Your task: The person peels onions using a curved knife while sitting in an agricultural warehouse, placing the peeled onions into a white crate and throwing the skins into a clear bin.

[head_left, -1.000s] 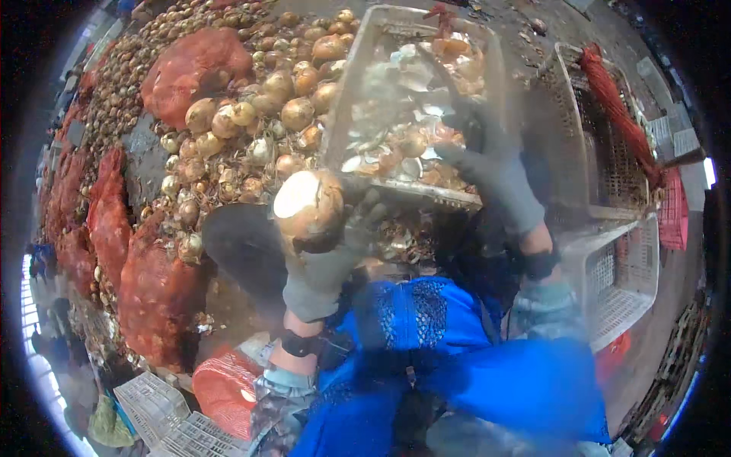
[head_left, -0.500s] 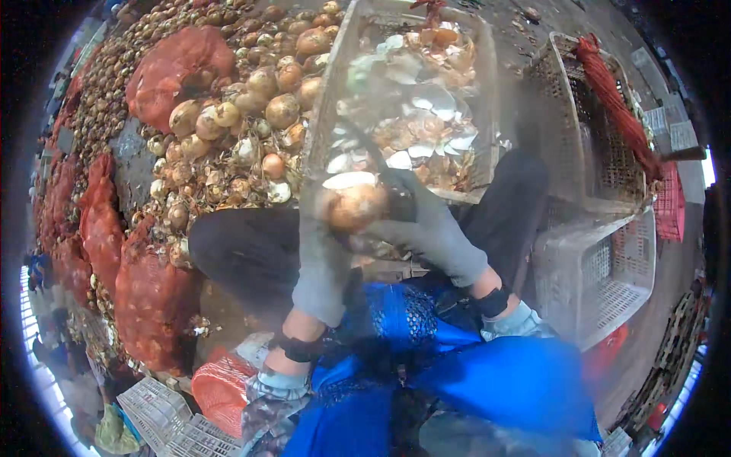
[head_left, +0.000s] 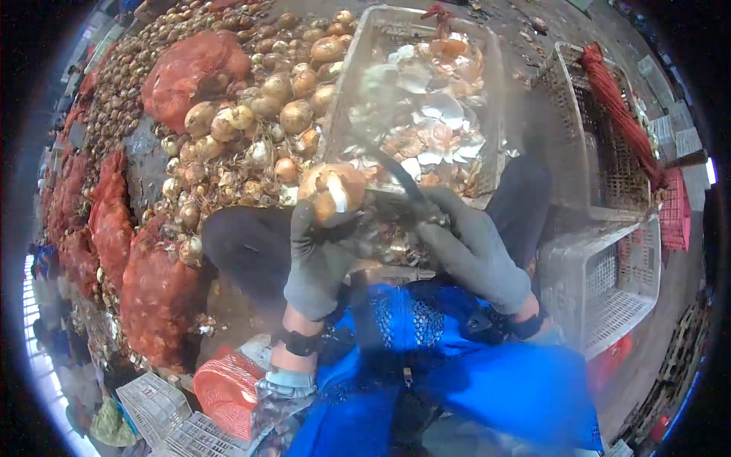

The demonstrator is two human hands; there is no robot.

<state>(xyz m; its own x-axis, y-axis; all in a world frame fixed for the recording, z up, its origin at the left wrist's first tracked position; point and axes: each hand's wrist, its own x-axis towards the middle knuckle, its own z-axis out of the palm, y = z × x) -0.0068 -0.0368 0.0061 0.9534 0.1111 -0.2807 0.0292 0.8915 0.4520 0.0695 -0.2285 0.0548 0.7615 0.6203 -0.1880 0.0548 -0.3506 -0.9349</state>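
One onion, left hand cupping it before the crate, looks part-peeled; the right hand, clenching a knife, has pulled clear.

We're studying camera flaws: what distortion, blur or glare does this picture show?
Head view: edges bow near the black rim, milky haze veils part of the crate of peelings, the blue apron blurs, and white glare lines the left edge.

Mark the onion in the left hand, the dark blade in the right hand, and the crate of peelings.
Onion (head_left: 336, 192): head view, on its pale strip.
Dark blade (head_left: 399, 172): head view, mid-blade.
Crate (head_left: 348, 87): head view, on its left wall.
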